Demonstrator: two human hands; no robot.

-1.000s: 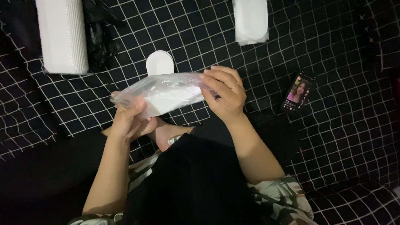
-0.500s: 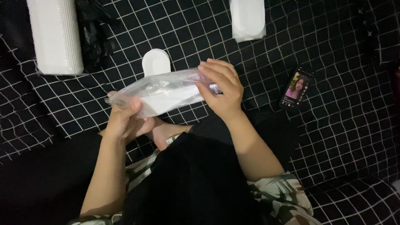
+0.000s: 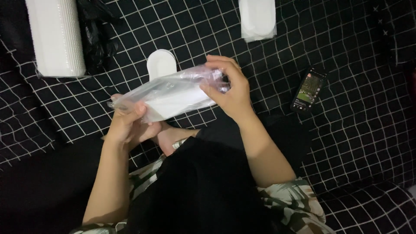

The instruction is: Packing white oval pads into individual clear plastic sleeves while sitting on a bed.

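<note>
Halfway-ish: a white pad sat inside the clear bag (image 3: 169, 93), the bag's right end not closed yet. Left hand (image 3: 128, 123) pinched the bag's left end, right hand (image 3: 229, 89) pinched the right, held over the lap. On the checked sheet (image 3: 355, 108): loose pad (image 3: 160, 64) behind the bag, white stack (image 3: 56, 37) top-left, smaller stack (image 3: 258, 17) at top edge, phone (image 3: 308, 89) right.

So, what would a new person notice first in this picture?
First, the clear plastic bag with something white inside, held in the middle between the left hand and the right hand. Then the lit phone on the black checked cloth at the right, and the white stack at the top left.
</note>
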